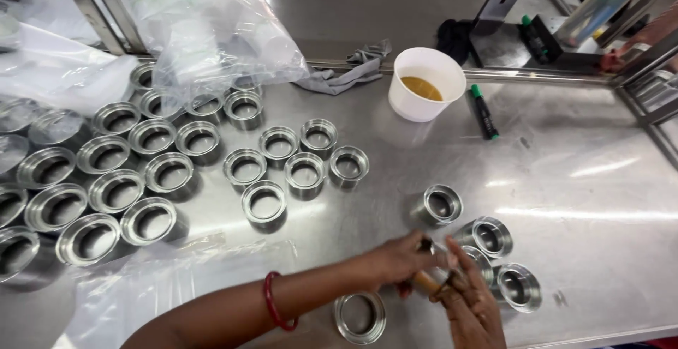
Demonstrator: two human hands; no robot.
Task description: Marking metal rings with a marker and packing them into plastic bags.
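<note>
Your metal ring (479, 261), a shiny machined cylinder with a flanged rim, lies tilted on its side low on the worktop (579, 179), mostly hidden, with a tan wooden handle (426, 282) angled against it.

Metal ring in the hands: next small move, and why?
Probably turn the ring a little under the brush. The left hand holds the wooden-handled brush against it, the right hand steadies it, and rings lie on their sides close by. The brush tip is hidden, so this is a guess.
</note>
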